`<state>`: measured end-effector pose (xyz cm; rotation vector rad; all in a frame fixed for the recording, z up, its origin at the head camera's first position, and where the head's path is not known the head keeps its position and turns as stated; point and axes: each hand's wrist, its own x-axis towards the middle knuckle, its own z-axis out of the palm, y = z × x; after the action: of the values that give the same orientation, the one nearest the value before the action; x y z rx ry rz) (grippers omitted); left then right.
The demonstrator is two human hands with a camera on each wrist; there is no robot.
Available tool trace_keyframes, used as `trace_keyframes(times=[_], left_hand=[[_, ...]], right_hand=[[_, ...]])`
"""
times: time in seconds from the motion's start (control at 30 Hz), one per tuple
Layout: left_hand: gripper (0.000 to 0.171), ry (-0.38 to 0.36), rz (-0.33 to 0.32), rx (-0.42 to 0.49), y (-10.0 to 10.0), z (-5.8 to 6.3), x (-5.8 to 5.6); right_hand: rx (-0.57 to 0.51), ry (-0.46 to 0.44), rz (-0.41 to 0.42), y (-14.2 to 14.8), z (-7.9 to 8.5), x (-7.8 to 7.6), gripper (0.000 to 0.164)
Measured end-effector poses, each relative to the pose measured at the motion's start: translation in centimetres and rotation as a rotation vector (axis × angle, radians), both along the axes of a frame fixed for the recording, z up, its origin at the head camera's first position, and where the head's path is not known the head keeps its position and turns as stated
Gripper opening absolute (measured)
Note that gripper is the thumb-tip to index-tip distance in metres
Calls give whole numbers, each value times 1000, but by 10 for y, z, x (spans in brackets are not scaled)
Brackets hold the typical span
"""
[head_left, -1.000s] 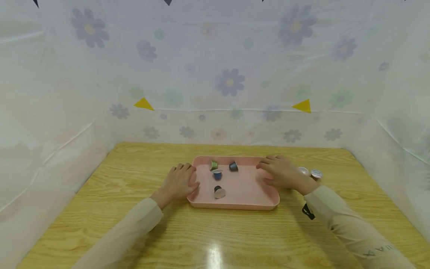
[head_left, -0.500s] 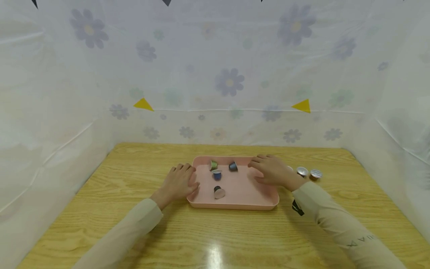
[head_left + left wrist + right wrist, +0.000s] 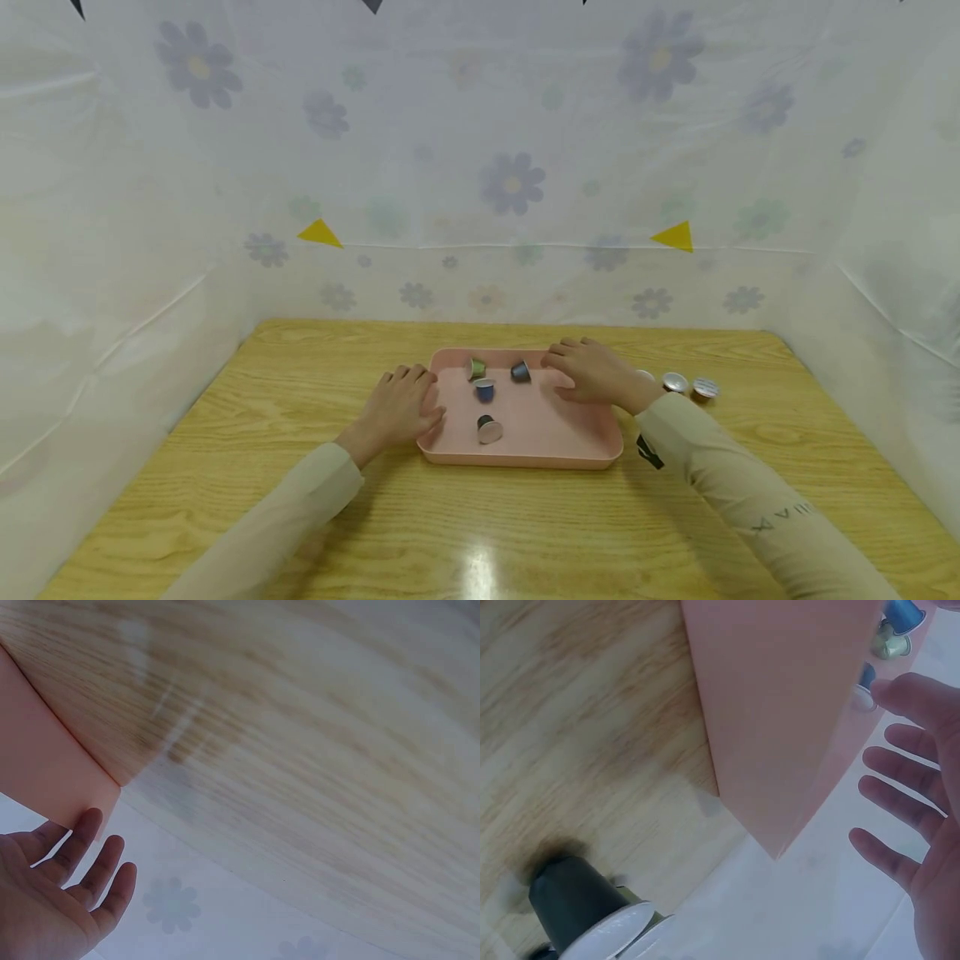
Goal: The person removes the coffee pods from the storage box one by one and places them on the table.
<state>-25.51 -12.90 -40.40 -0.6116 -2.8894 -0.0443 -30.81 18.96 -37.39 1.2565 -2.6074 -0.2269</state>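
A pink tray [image 3: 555,433] holds several coffee capsules: a green capsule [image 3: 477,368], a blue capsule [image 3: 485,390], a grey-blue capsule [image 3: 521,372] and a black capsule [image 3: 488,429] lying on its side. My left hand [image 3: 395,415] rests at the tray's left rim with fingers spread; in the left wrist view its fingertips [image 3: 91,817] meet the tray's wall. Over the tray's right side hovers my right hand [image 3: 594,372], fingers apart and holding nothing. Its fingertips are just right of the grey-blue capsule.
Right of the tray, more capsules stand lid up on the wooden table [image 3: 337,533]: a silver-lidded capsule [image 3: 674,382] and a brown capsule [image 3: 705,390], with another partly behind my right wrist. A dark green capsule [image 3: 577,904] shows in the right wrist view.
My right hand has moved left from the tray's right rim to over its inside, near the grey-blue capsule. More of the capsules outside now shows. The left hand stays put.
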Motion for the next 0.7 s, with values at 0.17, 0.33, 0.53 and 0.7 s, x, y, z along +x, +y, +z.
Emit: trace_keyframes(times=[0.17, 0.33, 0.53, 0.7], left_hand=[[50, -3, 3, -2, 0, 0, 0], [50, -1, 4, -1, 0, 0, 0], [51, -5, 1, 3, 0, 1, 0], [51, -6, -4, 12, 0, 1, 0]], right_hand=[[0, -30, -7, -5, 5, -2, 39], [-18, -46, 12, -10, 9, -5, 40], [6, -66, 16, -15, 11, -9, 42], [18, -79, 28, -20, 13, -12, 40]])
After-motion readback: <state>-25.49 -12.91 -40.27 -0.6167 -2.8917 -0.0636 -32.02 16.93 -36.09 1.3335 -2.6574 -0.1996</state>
